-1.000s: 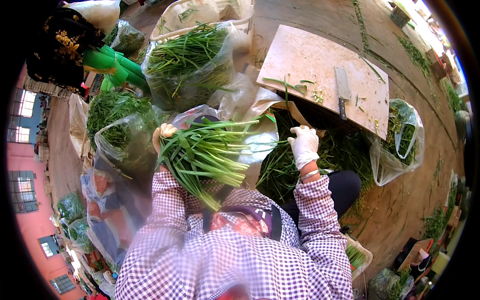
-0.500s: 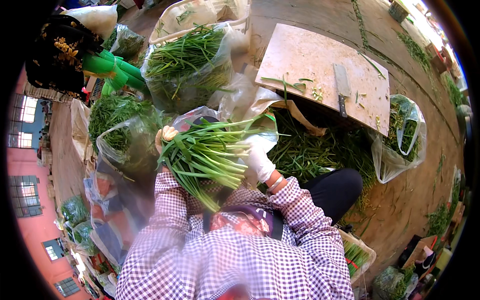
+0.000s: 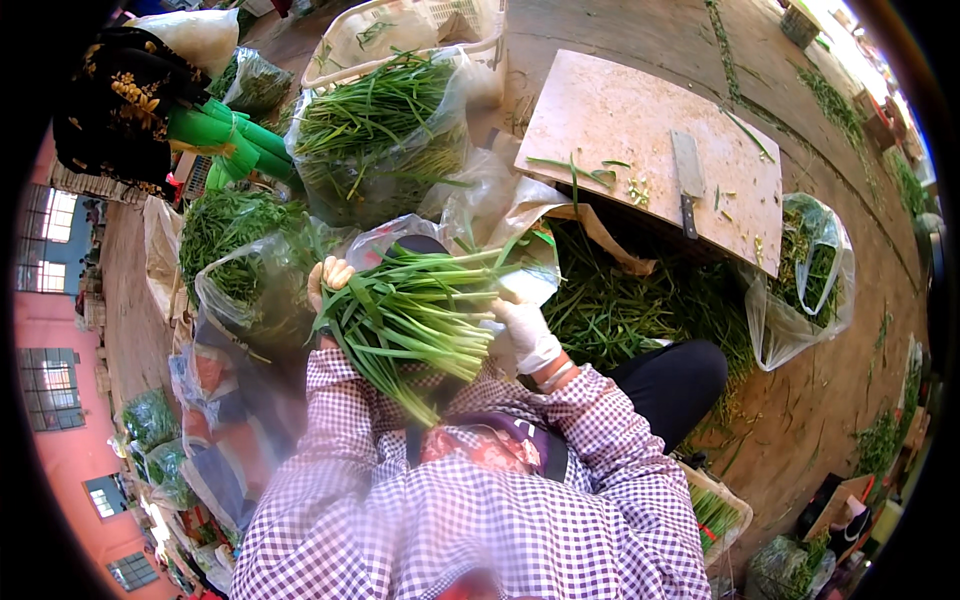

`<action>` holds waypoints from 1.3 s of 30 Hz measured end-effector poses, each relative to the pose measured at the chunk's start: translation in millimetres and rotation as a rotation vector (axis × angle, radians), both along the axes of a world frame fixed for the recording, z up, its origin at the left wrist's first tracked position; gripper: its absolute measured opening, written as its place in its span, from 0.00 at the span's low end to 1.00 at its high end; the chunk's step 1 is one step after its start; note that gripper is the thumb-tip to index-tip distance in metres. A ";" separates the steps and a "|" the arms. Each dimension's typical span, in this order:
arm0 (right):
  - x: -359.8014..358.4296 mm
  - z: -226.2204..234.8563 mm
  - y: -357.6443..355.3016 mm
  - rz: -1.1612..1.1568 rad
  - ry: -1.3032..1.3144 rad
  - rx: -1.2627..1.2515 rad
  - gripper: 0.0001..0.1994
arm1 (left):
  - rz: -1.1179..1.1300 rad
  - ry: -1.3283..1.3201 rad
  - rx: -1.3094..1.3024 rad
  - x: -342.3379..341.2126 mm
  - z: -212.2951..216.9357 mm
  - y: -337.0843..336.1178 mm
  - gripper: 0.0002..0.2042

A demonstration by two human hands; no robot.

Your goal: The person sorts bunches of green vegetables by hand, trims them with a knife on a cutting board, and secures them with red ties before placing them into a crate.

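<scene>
A thick bunch of long green stalks with pale ends, like green garlic (image 3: 415, 320), lies across my front above my lap. My left hand (image 3: 332, 275), in a pale glove, is closed round its leafy left side; the palm is hidden under the leaves. At the pale stalk ends is my white-gloved right hand (image 3: 525, 328), its fingers curled against them and partly hidden. A knife (image 3: 687, 175) with a dark handle rests on a wooden board (image 3: 600, 110) ahead on the right, among small cut pieces.
Ahead stands a clear bag of greens (image 3: 385, 130) before a pale plastic crate (image 3: 480, 50). Leafy greens (image 3: 235, 240) fill another bag on the left, near green rolls (image 3: 235, 140). Loose leaves (image 3: 630, 310) are heaped below the board. A handled bag (image 3: 800, 270) holds trimmings.
My right hand has drawn slightly right and down along the stalk ends, its fingers now more curled. My left hand and the bunch have hardly moved.
</scene>
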State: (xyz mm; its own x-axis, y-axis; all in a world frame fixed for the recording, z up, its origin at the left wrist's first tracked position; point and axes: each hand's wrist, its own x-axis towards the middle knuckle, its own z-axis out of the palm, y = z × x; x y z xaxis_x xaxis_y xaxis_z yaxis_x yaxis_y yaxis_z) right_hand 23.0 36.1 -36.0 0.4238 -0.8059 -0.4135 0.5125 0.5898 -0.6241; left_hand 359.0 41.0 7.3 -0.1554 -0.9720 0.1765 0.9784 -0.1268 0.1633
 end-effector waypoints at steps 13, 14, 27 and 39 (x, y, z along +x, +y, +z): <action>-48.5 5.4 -46.1 0.056 1.102 -0.787 0.11 | 0.027 0.022 0.021 -2.0 -1.0 1.5 0.16; -38.5 7.3 -48.9 0.215 0.964 -0.645 0.12 | 0.024 0.026 0.022 -2.3 -1.1 1.4 0.16; 2.9 -4.7 -24.6 0.052 0.329 -0.197 0.10 | 0.035 -0.155 0.026 2.5 29.2 5.8 0.16; -4.1 -24.3 -26.2 -0.259 0.224 0.009 0.12 | 0.046 -0.188 0.093 10.0 15.1 2.4 0.17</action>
State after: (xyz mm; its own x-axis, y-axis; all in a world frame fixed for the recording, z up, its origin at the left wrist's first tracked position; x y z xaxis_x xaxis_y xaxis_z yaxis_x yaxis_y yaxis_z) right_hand 18.9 9.9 -60.3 0.1035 -0.8706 -0.4810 0.4971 0.4641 -0.7331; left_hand 369.0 43.3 22.4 -0.1321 -0.9895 0.0581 0.9368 -0.1055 0.3335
